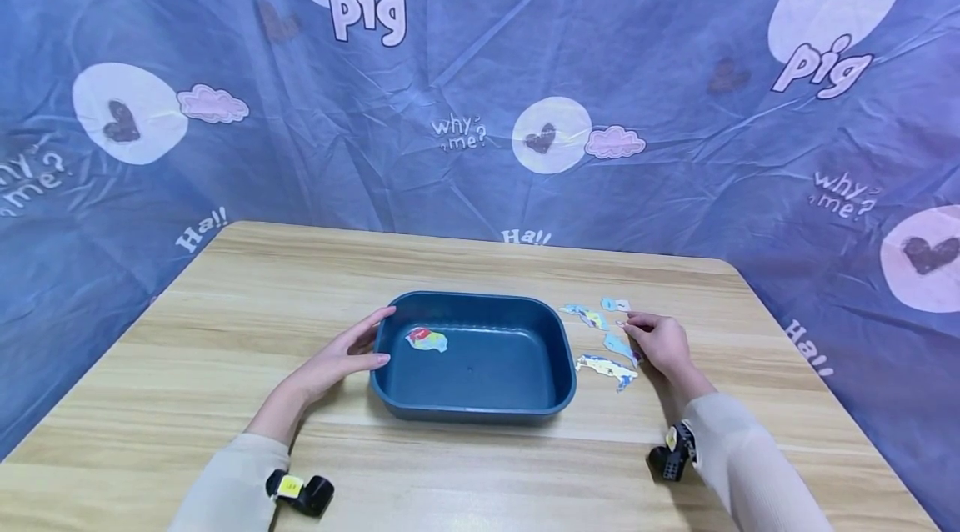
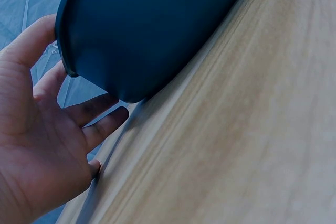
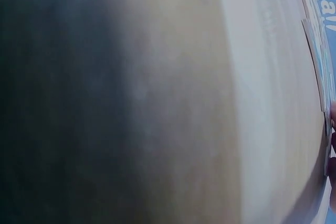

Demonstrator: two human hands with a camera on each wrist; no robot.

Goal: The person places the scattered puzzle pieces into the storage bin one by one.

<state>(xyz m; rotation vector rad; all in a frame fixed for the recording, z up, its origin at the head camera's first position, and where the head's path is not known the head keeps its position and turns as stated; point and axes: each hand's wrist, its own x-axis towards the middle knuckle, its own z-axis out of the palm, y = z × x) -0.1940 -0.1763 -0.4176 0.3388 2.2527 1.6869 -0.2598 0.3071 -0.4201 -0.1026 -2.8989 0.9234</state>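
A dark blue plastic basin (image 1: 468, 411) stands on the table, with one colourful flat puzzle piece (image 1: 427, 339) lying inside at its left. My left hand (image 1: 341, 361) grips the basin's left end. Its thumb and index finger reach the rim, while other fingers of that hand (image 2: 47, 124) lie against the outer wall in the left wrist view. At the right, my right hand (image 1: 663, 343) pinches a small pale puzzle piece (image 1: 621, 323) at its fingertips, low over the table. Around it lie a light blue piece (image 1: 619, 346), a patterned piece (image 1: 588, 316) and a long cream-and-blue piece (image 1: 606, 367).
Small light blue and white pieces (image 1: 615, 304) lie behind the right hand. The wooden table (image 1: 465, 474) ends at a blue printed cloth (image 1: 465, 82) hanging behind it. Each wrist wears a black camera, such as the left one (image 1: 318, 496).
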